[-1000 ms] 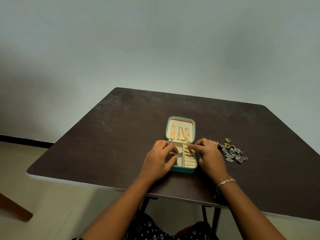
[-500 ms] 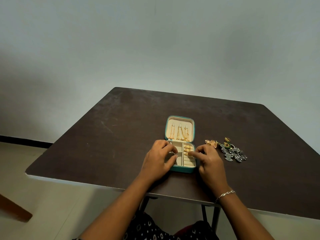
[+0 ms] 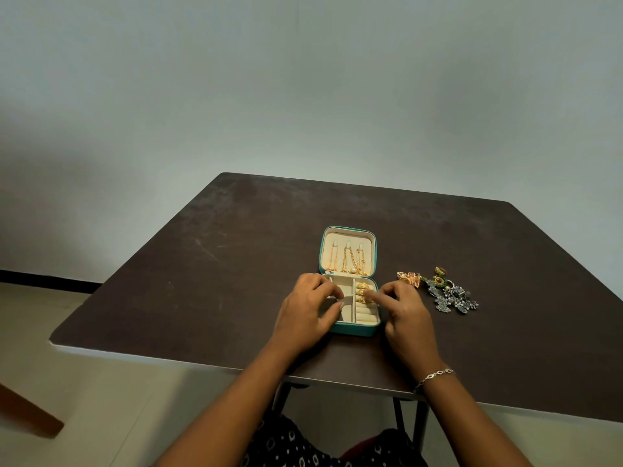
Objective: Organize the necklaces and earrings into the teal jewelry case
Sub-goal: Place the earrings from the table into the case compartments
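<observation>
While teal jewelry case [image 3: 354,330] is gripped at its left side by curled left hand [image 3: 308,310], gold earrings [image 3: 361,287] are touched by right hand [image 3: 406,313], forefinger extended; a pinch cannot be confirmed.

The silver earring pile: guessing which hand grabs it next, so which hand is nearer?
Right. The right hand is at the right edge of the teal case, just short of the silver earring pile; the left hand lies beyond, on the case's left side.
</observation>
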The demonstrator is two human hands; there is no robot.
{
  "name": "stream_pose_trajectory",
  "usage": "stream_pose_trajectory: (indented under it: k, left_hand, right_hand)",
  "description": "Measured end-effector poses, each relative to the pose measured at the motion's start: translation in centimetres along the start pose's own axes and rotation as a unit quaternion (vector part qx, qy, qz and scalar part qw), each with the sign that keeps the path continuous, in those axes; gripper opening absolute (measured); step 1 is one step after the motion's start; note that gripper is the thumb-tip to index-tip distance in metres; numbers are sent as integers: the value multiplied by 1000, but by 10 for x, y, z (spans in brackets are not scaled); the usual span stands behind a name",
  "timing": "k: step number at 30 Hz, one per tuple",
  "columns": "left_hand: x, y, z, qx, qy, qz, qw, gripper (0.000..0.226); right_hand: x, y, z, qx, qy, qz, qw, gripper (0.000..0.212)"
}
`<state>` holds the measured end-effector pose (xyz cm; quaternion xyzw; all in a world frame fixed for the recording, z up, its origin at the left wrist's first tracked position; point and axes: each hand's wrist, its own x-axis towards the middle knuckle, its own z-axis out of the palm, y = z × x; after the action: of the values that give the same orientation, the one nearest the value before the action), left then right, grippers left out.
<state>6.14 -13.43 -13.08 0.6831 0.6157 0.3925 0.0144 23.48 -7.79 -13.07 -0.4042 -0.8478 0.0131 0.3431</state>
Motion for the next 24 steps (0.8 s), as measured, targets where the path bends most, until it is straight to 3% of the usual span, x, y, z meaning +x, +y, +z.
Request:
stream_pose_trajectory:
  k: [6, 12, 18, 24]
  left_hand:
    - [0, -1, 1, 3, 1, -2, 1000, 14]
    - [0, -1, 2, 1, -2, -4, 1000, 13]
    - [-1, -1, 2, -1, -8, 1, 1000, 14]
    - [-1, -2, 2, -2, -7, 3, 1000, 14]
  right_hand:
    - [0, 0, 1, -7, -5, -2, 1000, 44]
    - [1, -1, 2, 1, -29, 31, 999, 27]
    - [2, -2, 3, -27, -33, 21, 999, 52]
    - [3, -3, 4, -16, -68, 48, 996, 34]
